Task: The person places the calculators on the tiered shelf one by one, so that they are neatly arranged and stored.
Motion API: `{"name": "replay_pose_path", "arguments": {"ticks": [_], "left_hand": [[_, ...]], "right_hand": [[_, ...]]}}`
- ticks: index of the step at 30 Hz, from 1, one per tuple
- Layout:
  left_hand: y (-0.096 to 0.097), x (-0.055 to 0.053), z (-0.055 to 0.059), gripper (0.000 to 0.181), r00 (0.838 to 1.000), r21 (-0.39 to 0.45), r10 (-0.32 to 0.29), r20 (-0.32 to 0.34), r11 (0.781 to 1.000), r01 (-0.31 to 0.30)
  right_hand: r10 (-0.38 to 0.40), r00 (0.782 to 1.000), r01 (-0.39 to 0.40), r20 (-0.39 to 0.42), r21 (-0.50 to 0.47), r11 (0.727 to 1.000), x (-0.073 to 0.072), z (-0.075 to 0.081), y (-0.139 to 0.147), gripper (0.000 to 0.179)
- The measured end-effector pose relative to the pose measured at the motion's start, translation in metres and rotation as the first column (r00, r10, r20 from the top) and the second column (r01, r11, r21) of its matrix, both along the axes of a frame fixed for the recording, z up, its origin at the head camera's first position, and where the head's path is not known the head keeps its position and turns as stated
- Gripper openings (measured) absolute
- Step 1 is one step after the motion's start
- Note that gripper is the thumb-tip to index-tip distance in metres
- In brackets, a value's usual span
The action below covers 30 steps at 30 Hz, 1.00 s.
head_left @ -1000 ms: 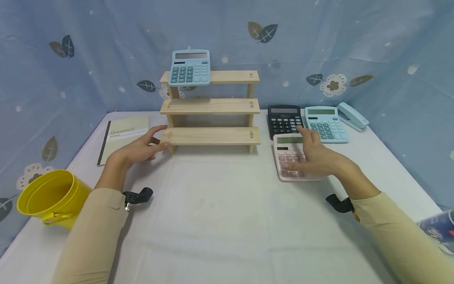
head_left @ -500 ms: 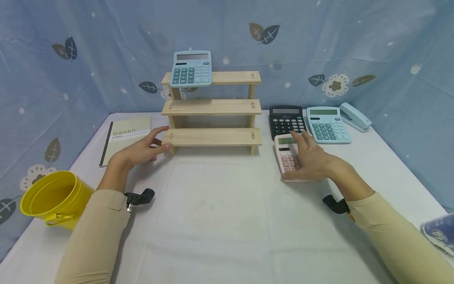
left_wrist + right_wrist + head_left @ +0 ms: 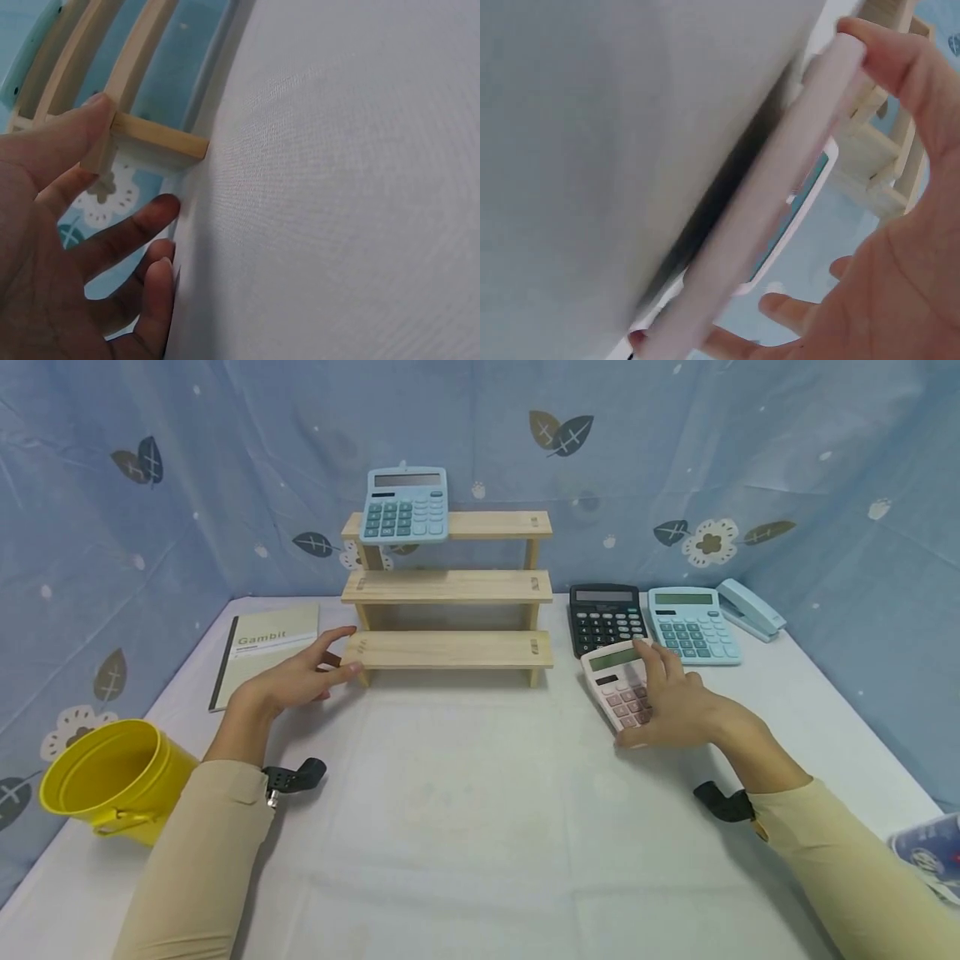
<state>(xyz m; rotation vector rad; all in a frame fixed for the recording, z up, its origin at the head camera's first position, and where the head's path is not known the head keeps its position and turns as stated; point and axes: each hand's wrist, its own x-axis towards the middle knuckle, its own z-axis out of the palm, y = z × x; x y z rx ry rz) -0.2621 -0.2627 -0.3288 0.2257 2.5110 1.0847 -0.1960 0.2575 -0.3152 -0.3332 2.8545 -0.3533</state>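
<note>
My left hand (image 3: 294, 681) holds the left end of the lowest step of a three-tier wooden display shelf (image 3: 450, 649), thumb at the front; in the left wrist view the thumb (image 3: 71, 135) lies on the wood and other fingers stay loose. A pink calculator (image 3: 617, 685) is gripped along its edges by my right hand (image 3: 678, 706), the thumb at its near edge and fingers at the far side. The right wrist view shows the calculator (image 3: 761, 199) edge-on, tilted off the white cloth. A light blue calculator (image 3: 405, 506) leans on the top step.
Behind the pink calculator lie a black calculator (image 3: 606, 614), another light blue calculator (image 3: 693, 627) and a light blue stapler-like object (image 3: 752, 608). A notebook (image 3: 262, 647) and a yellow bucket (image 3: 120, 777) are at left. A blue printed container (image 3: 928, 856) stands at the right edge.
My right hand has closed round the pink calculator, which has turned and tilted up from lying flat. The left hand keeps its place on the shelf.
</note>
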Motion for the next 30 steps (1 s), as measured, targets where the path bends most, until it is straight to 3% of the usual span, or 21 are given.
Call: {"name": "replay_pose_path", "arguments": {"ticks": [10, 16, 24, 30], "left_hand": [[-0.002, 0.0, 0.001, 0.085, 1.0, 0.017, -0.008, 0.012, 1.0, 0.008], [0.0, -0.001, -0.001, 0.084, 1.0, 0.04, -0.006, 0.028, 0.999, 0.004], [0.0, 0.001, 0.0, 0.083, 1.0, 0.024, 0.0, 0.013, 1.0, 0.0], [0.002, 0.001, 0.001, 0.084, 1.0, 0.018, -0.003, 0.016, 1.0, 0.003]], "right_hand": [[0.017, 0.997, -0.026, -0.074, -0.127, 0.992, 0.001, -0.001, 0.005, 0.146], [-0.017, 0.992, -0.016, -0.123, -0.264, 0.964, 0.002, 0.002, 0.009, 0.147], [-0.026, 0.98, -0.041, -0.196, -0.332, 0.942, 0.003, 0.01, 0.005, 0.146], [-0.004, 0.983, -0.07, -0.186, -0.387, 0.919, 0.002, 0.018, 0.0, 0.143]]}}
